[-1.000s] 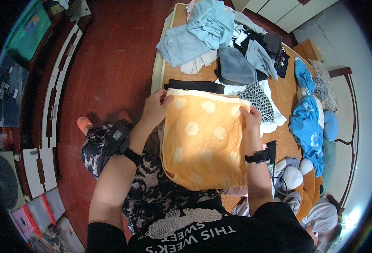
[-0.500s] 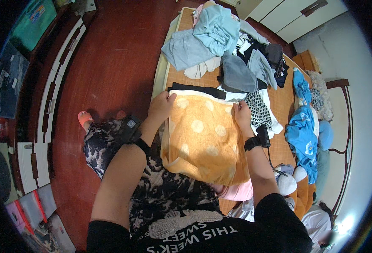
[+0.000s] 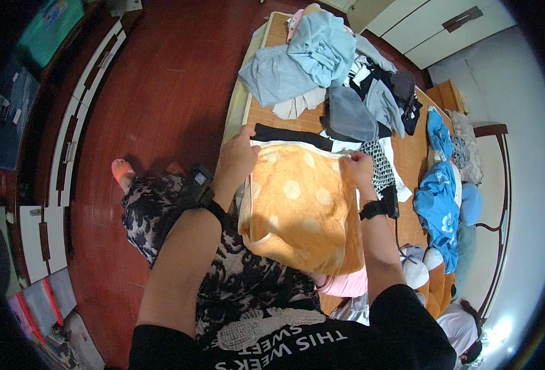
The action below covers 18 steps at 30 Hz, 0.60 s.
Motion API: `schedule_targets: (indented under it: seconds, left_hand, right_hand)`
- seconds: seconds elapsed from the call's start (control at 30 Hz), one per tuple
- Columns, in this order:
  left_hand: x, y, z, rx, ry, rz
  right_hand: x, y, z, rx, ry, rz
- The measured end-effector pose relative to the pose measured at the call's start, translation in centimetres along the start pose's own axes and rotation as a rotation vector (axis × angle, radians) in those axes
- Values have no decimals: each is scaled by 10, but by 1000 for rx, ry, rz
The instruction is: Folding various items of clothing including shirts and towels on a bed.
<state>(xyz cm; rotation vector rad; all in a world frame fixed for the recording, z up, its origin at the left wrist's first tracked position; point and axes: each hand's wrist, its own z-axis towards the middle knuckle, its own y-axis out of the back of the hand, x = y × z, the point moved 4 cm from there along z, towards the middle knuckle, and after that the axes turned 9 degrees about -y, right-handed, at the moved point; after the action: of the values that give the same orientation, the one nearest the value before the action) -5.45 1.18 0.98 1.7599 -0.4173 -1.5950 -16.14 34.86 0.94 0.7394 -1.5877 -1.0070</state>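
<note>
An orange towel [image 3: 303,209] with pale dots and a white edge hangs over my lap and the near part of the bed. At the towel's far left corner, my left hand [image 3: 239,157] is closed on the edge, with its index finger stretched toward a black folded cloth [image 3: 291,135]. My right hand [image 3: 362,169] pinches the far right corner. The black cloth lies just beyond the towel's white edge. Close to my right hand is a black-and-white patterned garment [image 3: 379,168]. Pink cloth [image 3: 346,283] shows under the towel's near side.
A heap of clothes, with a light blue garment [image 3: 322,49] and grey shorts [image 3: 275,75], covers the far bed mat [image 3: 413,148]. Blue floral cloth [image 3: 438,194] and plush toys [image 3: 436,287] lie right. A person [image 3: 461,327] is at lower right. Drawers [image 3: 69,132] stand left.
My left hand has shifted slightly, its index finger now reaching past the towel's edge. The right hand has moved a little nearer and to the right. The towel's far edge sits slightly lower.
</note>
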Motion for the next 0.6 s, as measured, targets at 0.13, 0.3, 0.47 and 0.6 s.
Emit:
schedule_targets:
  seconds: [0.13, 0.3, 0.47, 0.6]
  left_hand:
    - [0, -7, 3, 132, -83, -97]
    - [10, -16, 10, 99, -52, -412]
    - [8, -27, 9, 195, -171, -707]
    - [-2, -27, 6, 157, -178, -607]
  right_hand:
    - [-30, 2, 12, 100, -167, 639]
    - [-25, 16, -4, 279, -342, 906]
    - [-37, -3, -4, 302, -429, 878]
    - [-40, 7, -2, 119, -405, 797]
